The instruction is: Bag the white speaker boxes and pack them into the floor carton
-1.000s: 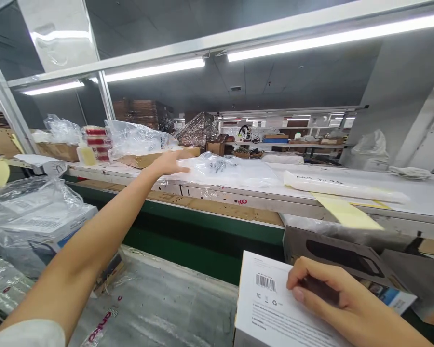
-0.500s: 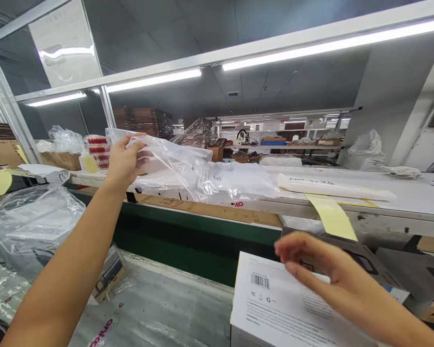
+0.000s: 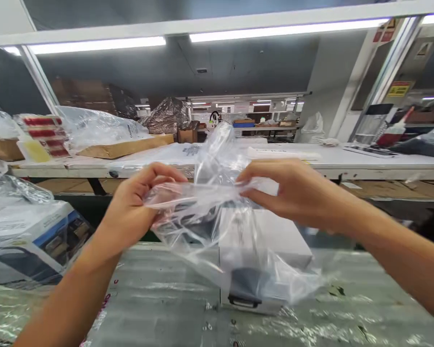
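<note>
A clear plastic bag (image 3: 202,241) is stretched between my two hands, its lower part hanging in front of a white printed box (image 3: 275,231). My left hand (image 3: 137,207) pinches the bag's edge on the left. Fingers of my right hand (image 3: 275,188) are closed on the edge at the other side. The box rests on the plastic-covered work surface (image 3: 159,299) and shows through the film. Another white and blue box (image 3: 32,246) inside a clear bag stands to the left.
Along the raised shelf (image 3: 159,166) are a bottle of yellow liquid (image 3: 36,148), red-and-white rolls (image 3: 47,132), and a cardboard tray (image 3: 126,146) of plastic bags. A red bottle (image 3: 392,132) and a flat tablet-like device (image 3: 371,151) lie farther right.
My left hand has brought a bag down from the shelf, and my right hand has come up to grip it. The white box now stands centrally behind the bag. The view has turned right.
</note>
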Demonstrator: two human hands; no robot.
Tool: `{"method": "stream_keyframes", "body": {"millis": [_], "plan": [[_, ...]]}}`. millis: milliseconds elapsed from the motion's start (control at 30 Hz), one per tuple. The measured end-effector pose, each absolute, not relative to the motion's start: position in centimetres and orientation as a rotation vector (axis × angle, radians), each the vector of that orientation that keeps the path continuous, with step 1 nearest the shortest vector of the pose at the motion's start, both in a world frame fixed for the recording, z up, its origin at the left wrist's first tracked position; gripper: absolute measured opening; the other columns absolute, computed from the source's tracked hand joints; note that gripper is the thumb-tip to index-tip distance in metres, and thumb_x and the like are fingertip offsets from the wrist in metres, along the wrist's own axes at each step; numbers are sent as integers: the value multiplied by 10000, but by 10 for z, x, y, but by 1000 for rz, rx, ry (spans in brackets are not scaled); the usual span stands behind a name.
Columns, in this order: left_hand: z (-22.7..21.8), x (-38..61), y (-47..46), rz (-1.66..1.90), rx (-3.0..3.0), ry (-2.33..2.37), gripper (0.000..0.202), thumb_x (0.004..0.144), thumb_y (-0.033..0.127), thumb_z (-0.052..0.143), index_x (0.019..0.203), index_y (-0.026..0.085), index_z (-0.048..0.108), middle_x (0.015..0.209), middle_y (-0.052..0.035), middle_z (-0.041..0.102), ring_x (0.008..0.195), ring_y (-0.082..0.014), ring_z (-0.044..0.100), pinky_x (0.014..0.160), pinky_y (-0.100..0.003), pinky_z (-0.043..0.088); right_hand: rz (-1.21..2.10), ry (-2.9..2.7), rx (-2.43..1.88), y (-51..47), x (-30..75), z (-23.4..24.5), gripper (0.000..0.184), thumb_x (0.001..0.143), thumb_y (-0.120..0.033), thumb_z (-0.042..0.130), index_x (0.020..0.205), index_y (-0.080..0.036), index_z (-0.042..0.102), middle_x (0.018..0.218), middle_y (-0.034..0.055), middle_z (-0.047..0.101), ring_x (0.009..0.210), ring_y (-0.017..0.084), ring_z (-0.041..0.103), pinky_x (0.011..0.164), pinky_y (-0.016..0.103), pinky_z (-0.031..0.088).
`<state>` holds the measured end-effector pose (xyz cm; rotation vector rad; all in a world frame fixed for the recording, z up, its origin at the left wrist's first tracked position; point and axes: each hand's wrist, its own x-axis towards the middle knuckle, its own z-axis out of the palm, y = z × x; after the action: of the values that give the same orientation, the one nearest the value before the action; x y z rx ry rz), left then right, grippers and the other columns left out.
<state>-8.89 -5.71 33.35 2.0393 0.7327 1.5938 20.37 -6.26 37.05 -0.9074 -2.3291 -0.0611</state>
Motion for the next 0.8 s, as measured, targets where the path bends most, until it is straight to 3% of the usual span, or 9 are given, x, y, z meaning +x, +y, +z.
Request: {"method": "stream_keyframes", "body": {"millis": [200, 333, 400, 467, 533, 567, 667, 733, 800], "plan": [[275, -84, -89, 1128, 2171, 631, 191, 898, 336, 801, 1087, 346, 824, 940, -3, 789, 635, -146, 685, 475, -179, 509, 100, -2453, -1350, -153, 245, 364, 351, 979, -517, 709, 728, -277, 663, 534, -17, 592, 470, 160, 487, 485, 338, 271], [204, -67, -109, 835, 1899, 555, 199, 979, 411, 712, 1103, 351, 855, 956, -23, 795, 474, -116, 604, 331, -190, 397, 662, -2420, -1609, -203, 265, 327, 158, 903, -351, 781, 755, -312, 744, 695, 2, 735, 586, 202, 677, 493, 323, 451], [168, -53, -116, 867, 1805, 546, 196, 972, 390, 724, 1067, 320, 880, 942, -52, 812, 597, -168, 695, 443, -218, 514, 825, -2364, -1665, -217, 276, 297, 99, 866, -239, 766, 851, -335, 789, 860, -2, 808, 750, 231, 765, 613, 315, 561], [139, -39, -122, 982, 1683, 613, 152, 952, 343, 764, 996, 285, 897, 968, -76, 838, 832, -229, 781, 722, -283, 639, 853, -2287, -1699, -221, 287, 265, 78, 913, -274, 727, 869, -309, 780, 856, 3, 806, 771, 224, 765, 646, 298, 569], [117, -28, -127, 1058, 1471, 719, 129, 882, 360, 850, 911, 243, 895, 980, -98, 849, 946, -265, 792, 871, -334, 642, 823, -2202, -1739, -217, 295, 236, 308, 1039, -428, 605, 824, -257, 743, 674, 9, 720, 616, 188, 680, 566, 280, 500], [109, -24, -130, 1065, 1346, 772, 188, 818, 397, 906, 879, 221, 885, 947, -101, 843, 882, -256, 785, 820, -326, 640, 796, -2159, -1755, -213, 298, 225, 447, 1089, -500, 515, 791, -237, 721, 575, 0, 645, 527, 166, 606, 524, 278, 450], [89, -21, -136, 1044, 1106, 891, 489, 635, 599, 984, 678, 164, 766, 615, -24, 667, 512, -123, 541, 499, -227, 444, 699, -2140, -1627, -203, 302, 207, 572, 1135, -550, 426, 795, -209, 734, 576, 9, 639, 522, 149, 588, 554, 279, 449], [79, -23, -140, 1001, 1125, 948, 681, 671, 758, 896, 529, 166, 591, 479, 37, 444, 446, -69, 335, 445, -211, 271, 676, -2175, -1381, -199, 301, 205, 423, 1125, -497, 530, 949, -220, 798, 876, 58, 790, 796, 181, 744, 742, 274, 550], [71, -25, -143, 914, 1211, 983, 720, 786, 828, 764, 545, 179, 570, 466, 60, 337, 436, -69, 265, 440, -224, 211, 713, -2126, -1132, -197, 297, 201, 327, 1115, -468, 585, 1027, -249, 811, 1083, 72, 805, 1023, 203, 769, 906, 284, 572]]}}
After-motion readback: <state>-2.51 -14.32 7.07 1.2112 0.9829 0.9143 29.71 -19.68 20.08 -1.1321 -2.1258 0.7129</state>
